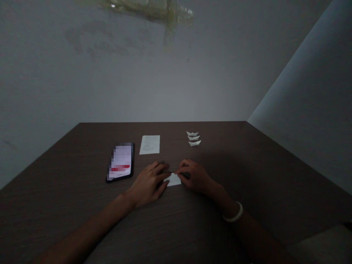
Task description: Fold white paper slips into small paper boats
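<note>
A small printed sheet of paper (174, 180) lies on the table between my two hands, its far edge partly covered by fingers. From the left, my left hand (151, 182) holds the sheet against the table, with the fingertips at its far left side and the thumb at its near left corner. My right hand (195, 176) is closed in a pinch at the sheet's far right edge. A pale beaded bracelet (234, 213) circles the right wrist. Beyond the right hand, three small white paper boats (194, 138) stand in a row.
Printed paper (150, 145), perhaps a stack, lies flat beyond my left hand. A phone (120, 161) with a lit, blurred screen rests at the left. The dark wooden table (264, 176) reaches back to a grey wall (176, 88).
</note>
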### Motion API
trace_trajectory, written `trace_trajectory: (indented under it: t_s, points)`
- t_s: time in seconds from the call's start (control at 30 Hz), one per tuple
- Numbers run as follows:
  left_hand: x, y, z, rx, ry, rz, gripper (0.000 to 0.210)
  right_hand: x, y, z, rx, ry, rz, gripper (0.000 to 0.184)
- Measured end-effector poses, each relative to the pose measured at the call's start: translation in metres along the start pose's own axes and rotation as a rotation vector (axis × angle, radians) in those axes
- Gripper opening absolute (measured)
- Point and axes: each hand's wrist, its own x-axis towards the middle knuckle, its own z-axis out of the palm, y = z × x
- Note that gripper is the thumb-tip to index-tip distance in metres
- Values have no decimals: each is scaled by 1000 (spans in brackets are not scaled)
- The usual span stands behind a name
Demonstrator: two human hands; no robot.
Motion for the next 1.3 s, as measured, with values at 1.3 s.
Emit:
trace_trajectory:
  t_s: [1.3]
  points:
    - [5,6,-5,3,-29,-39,29,9,-16,7,-29,178,369,6]
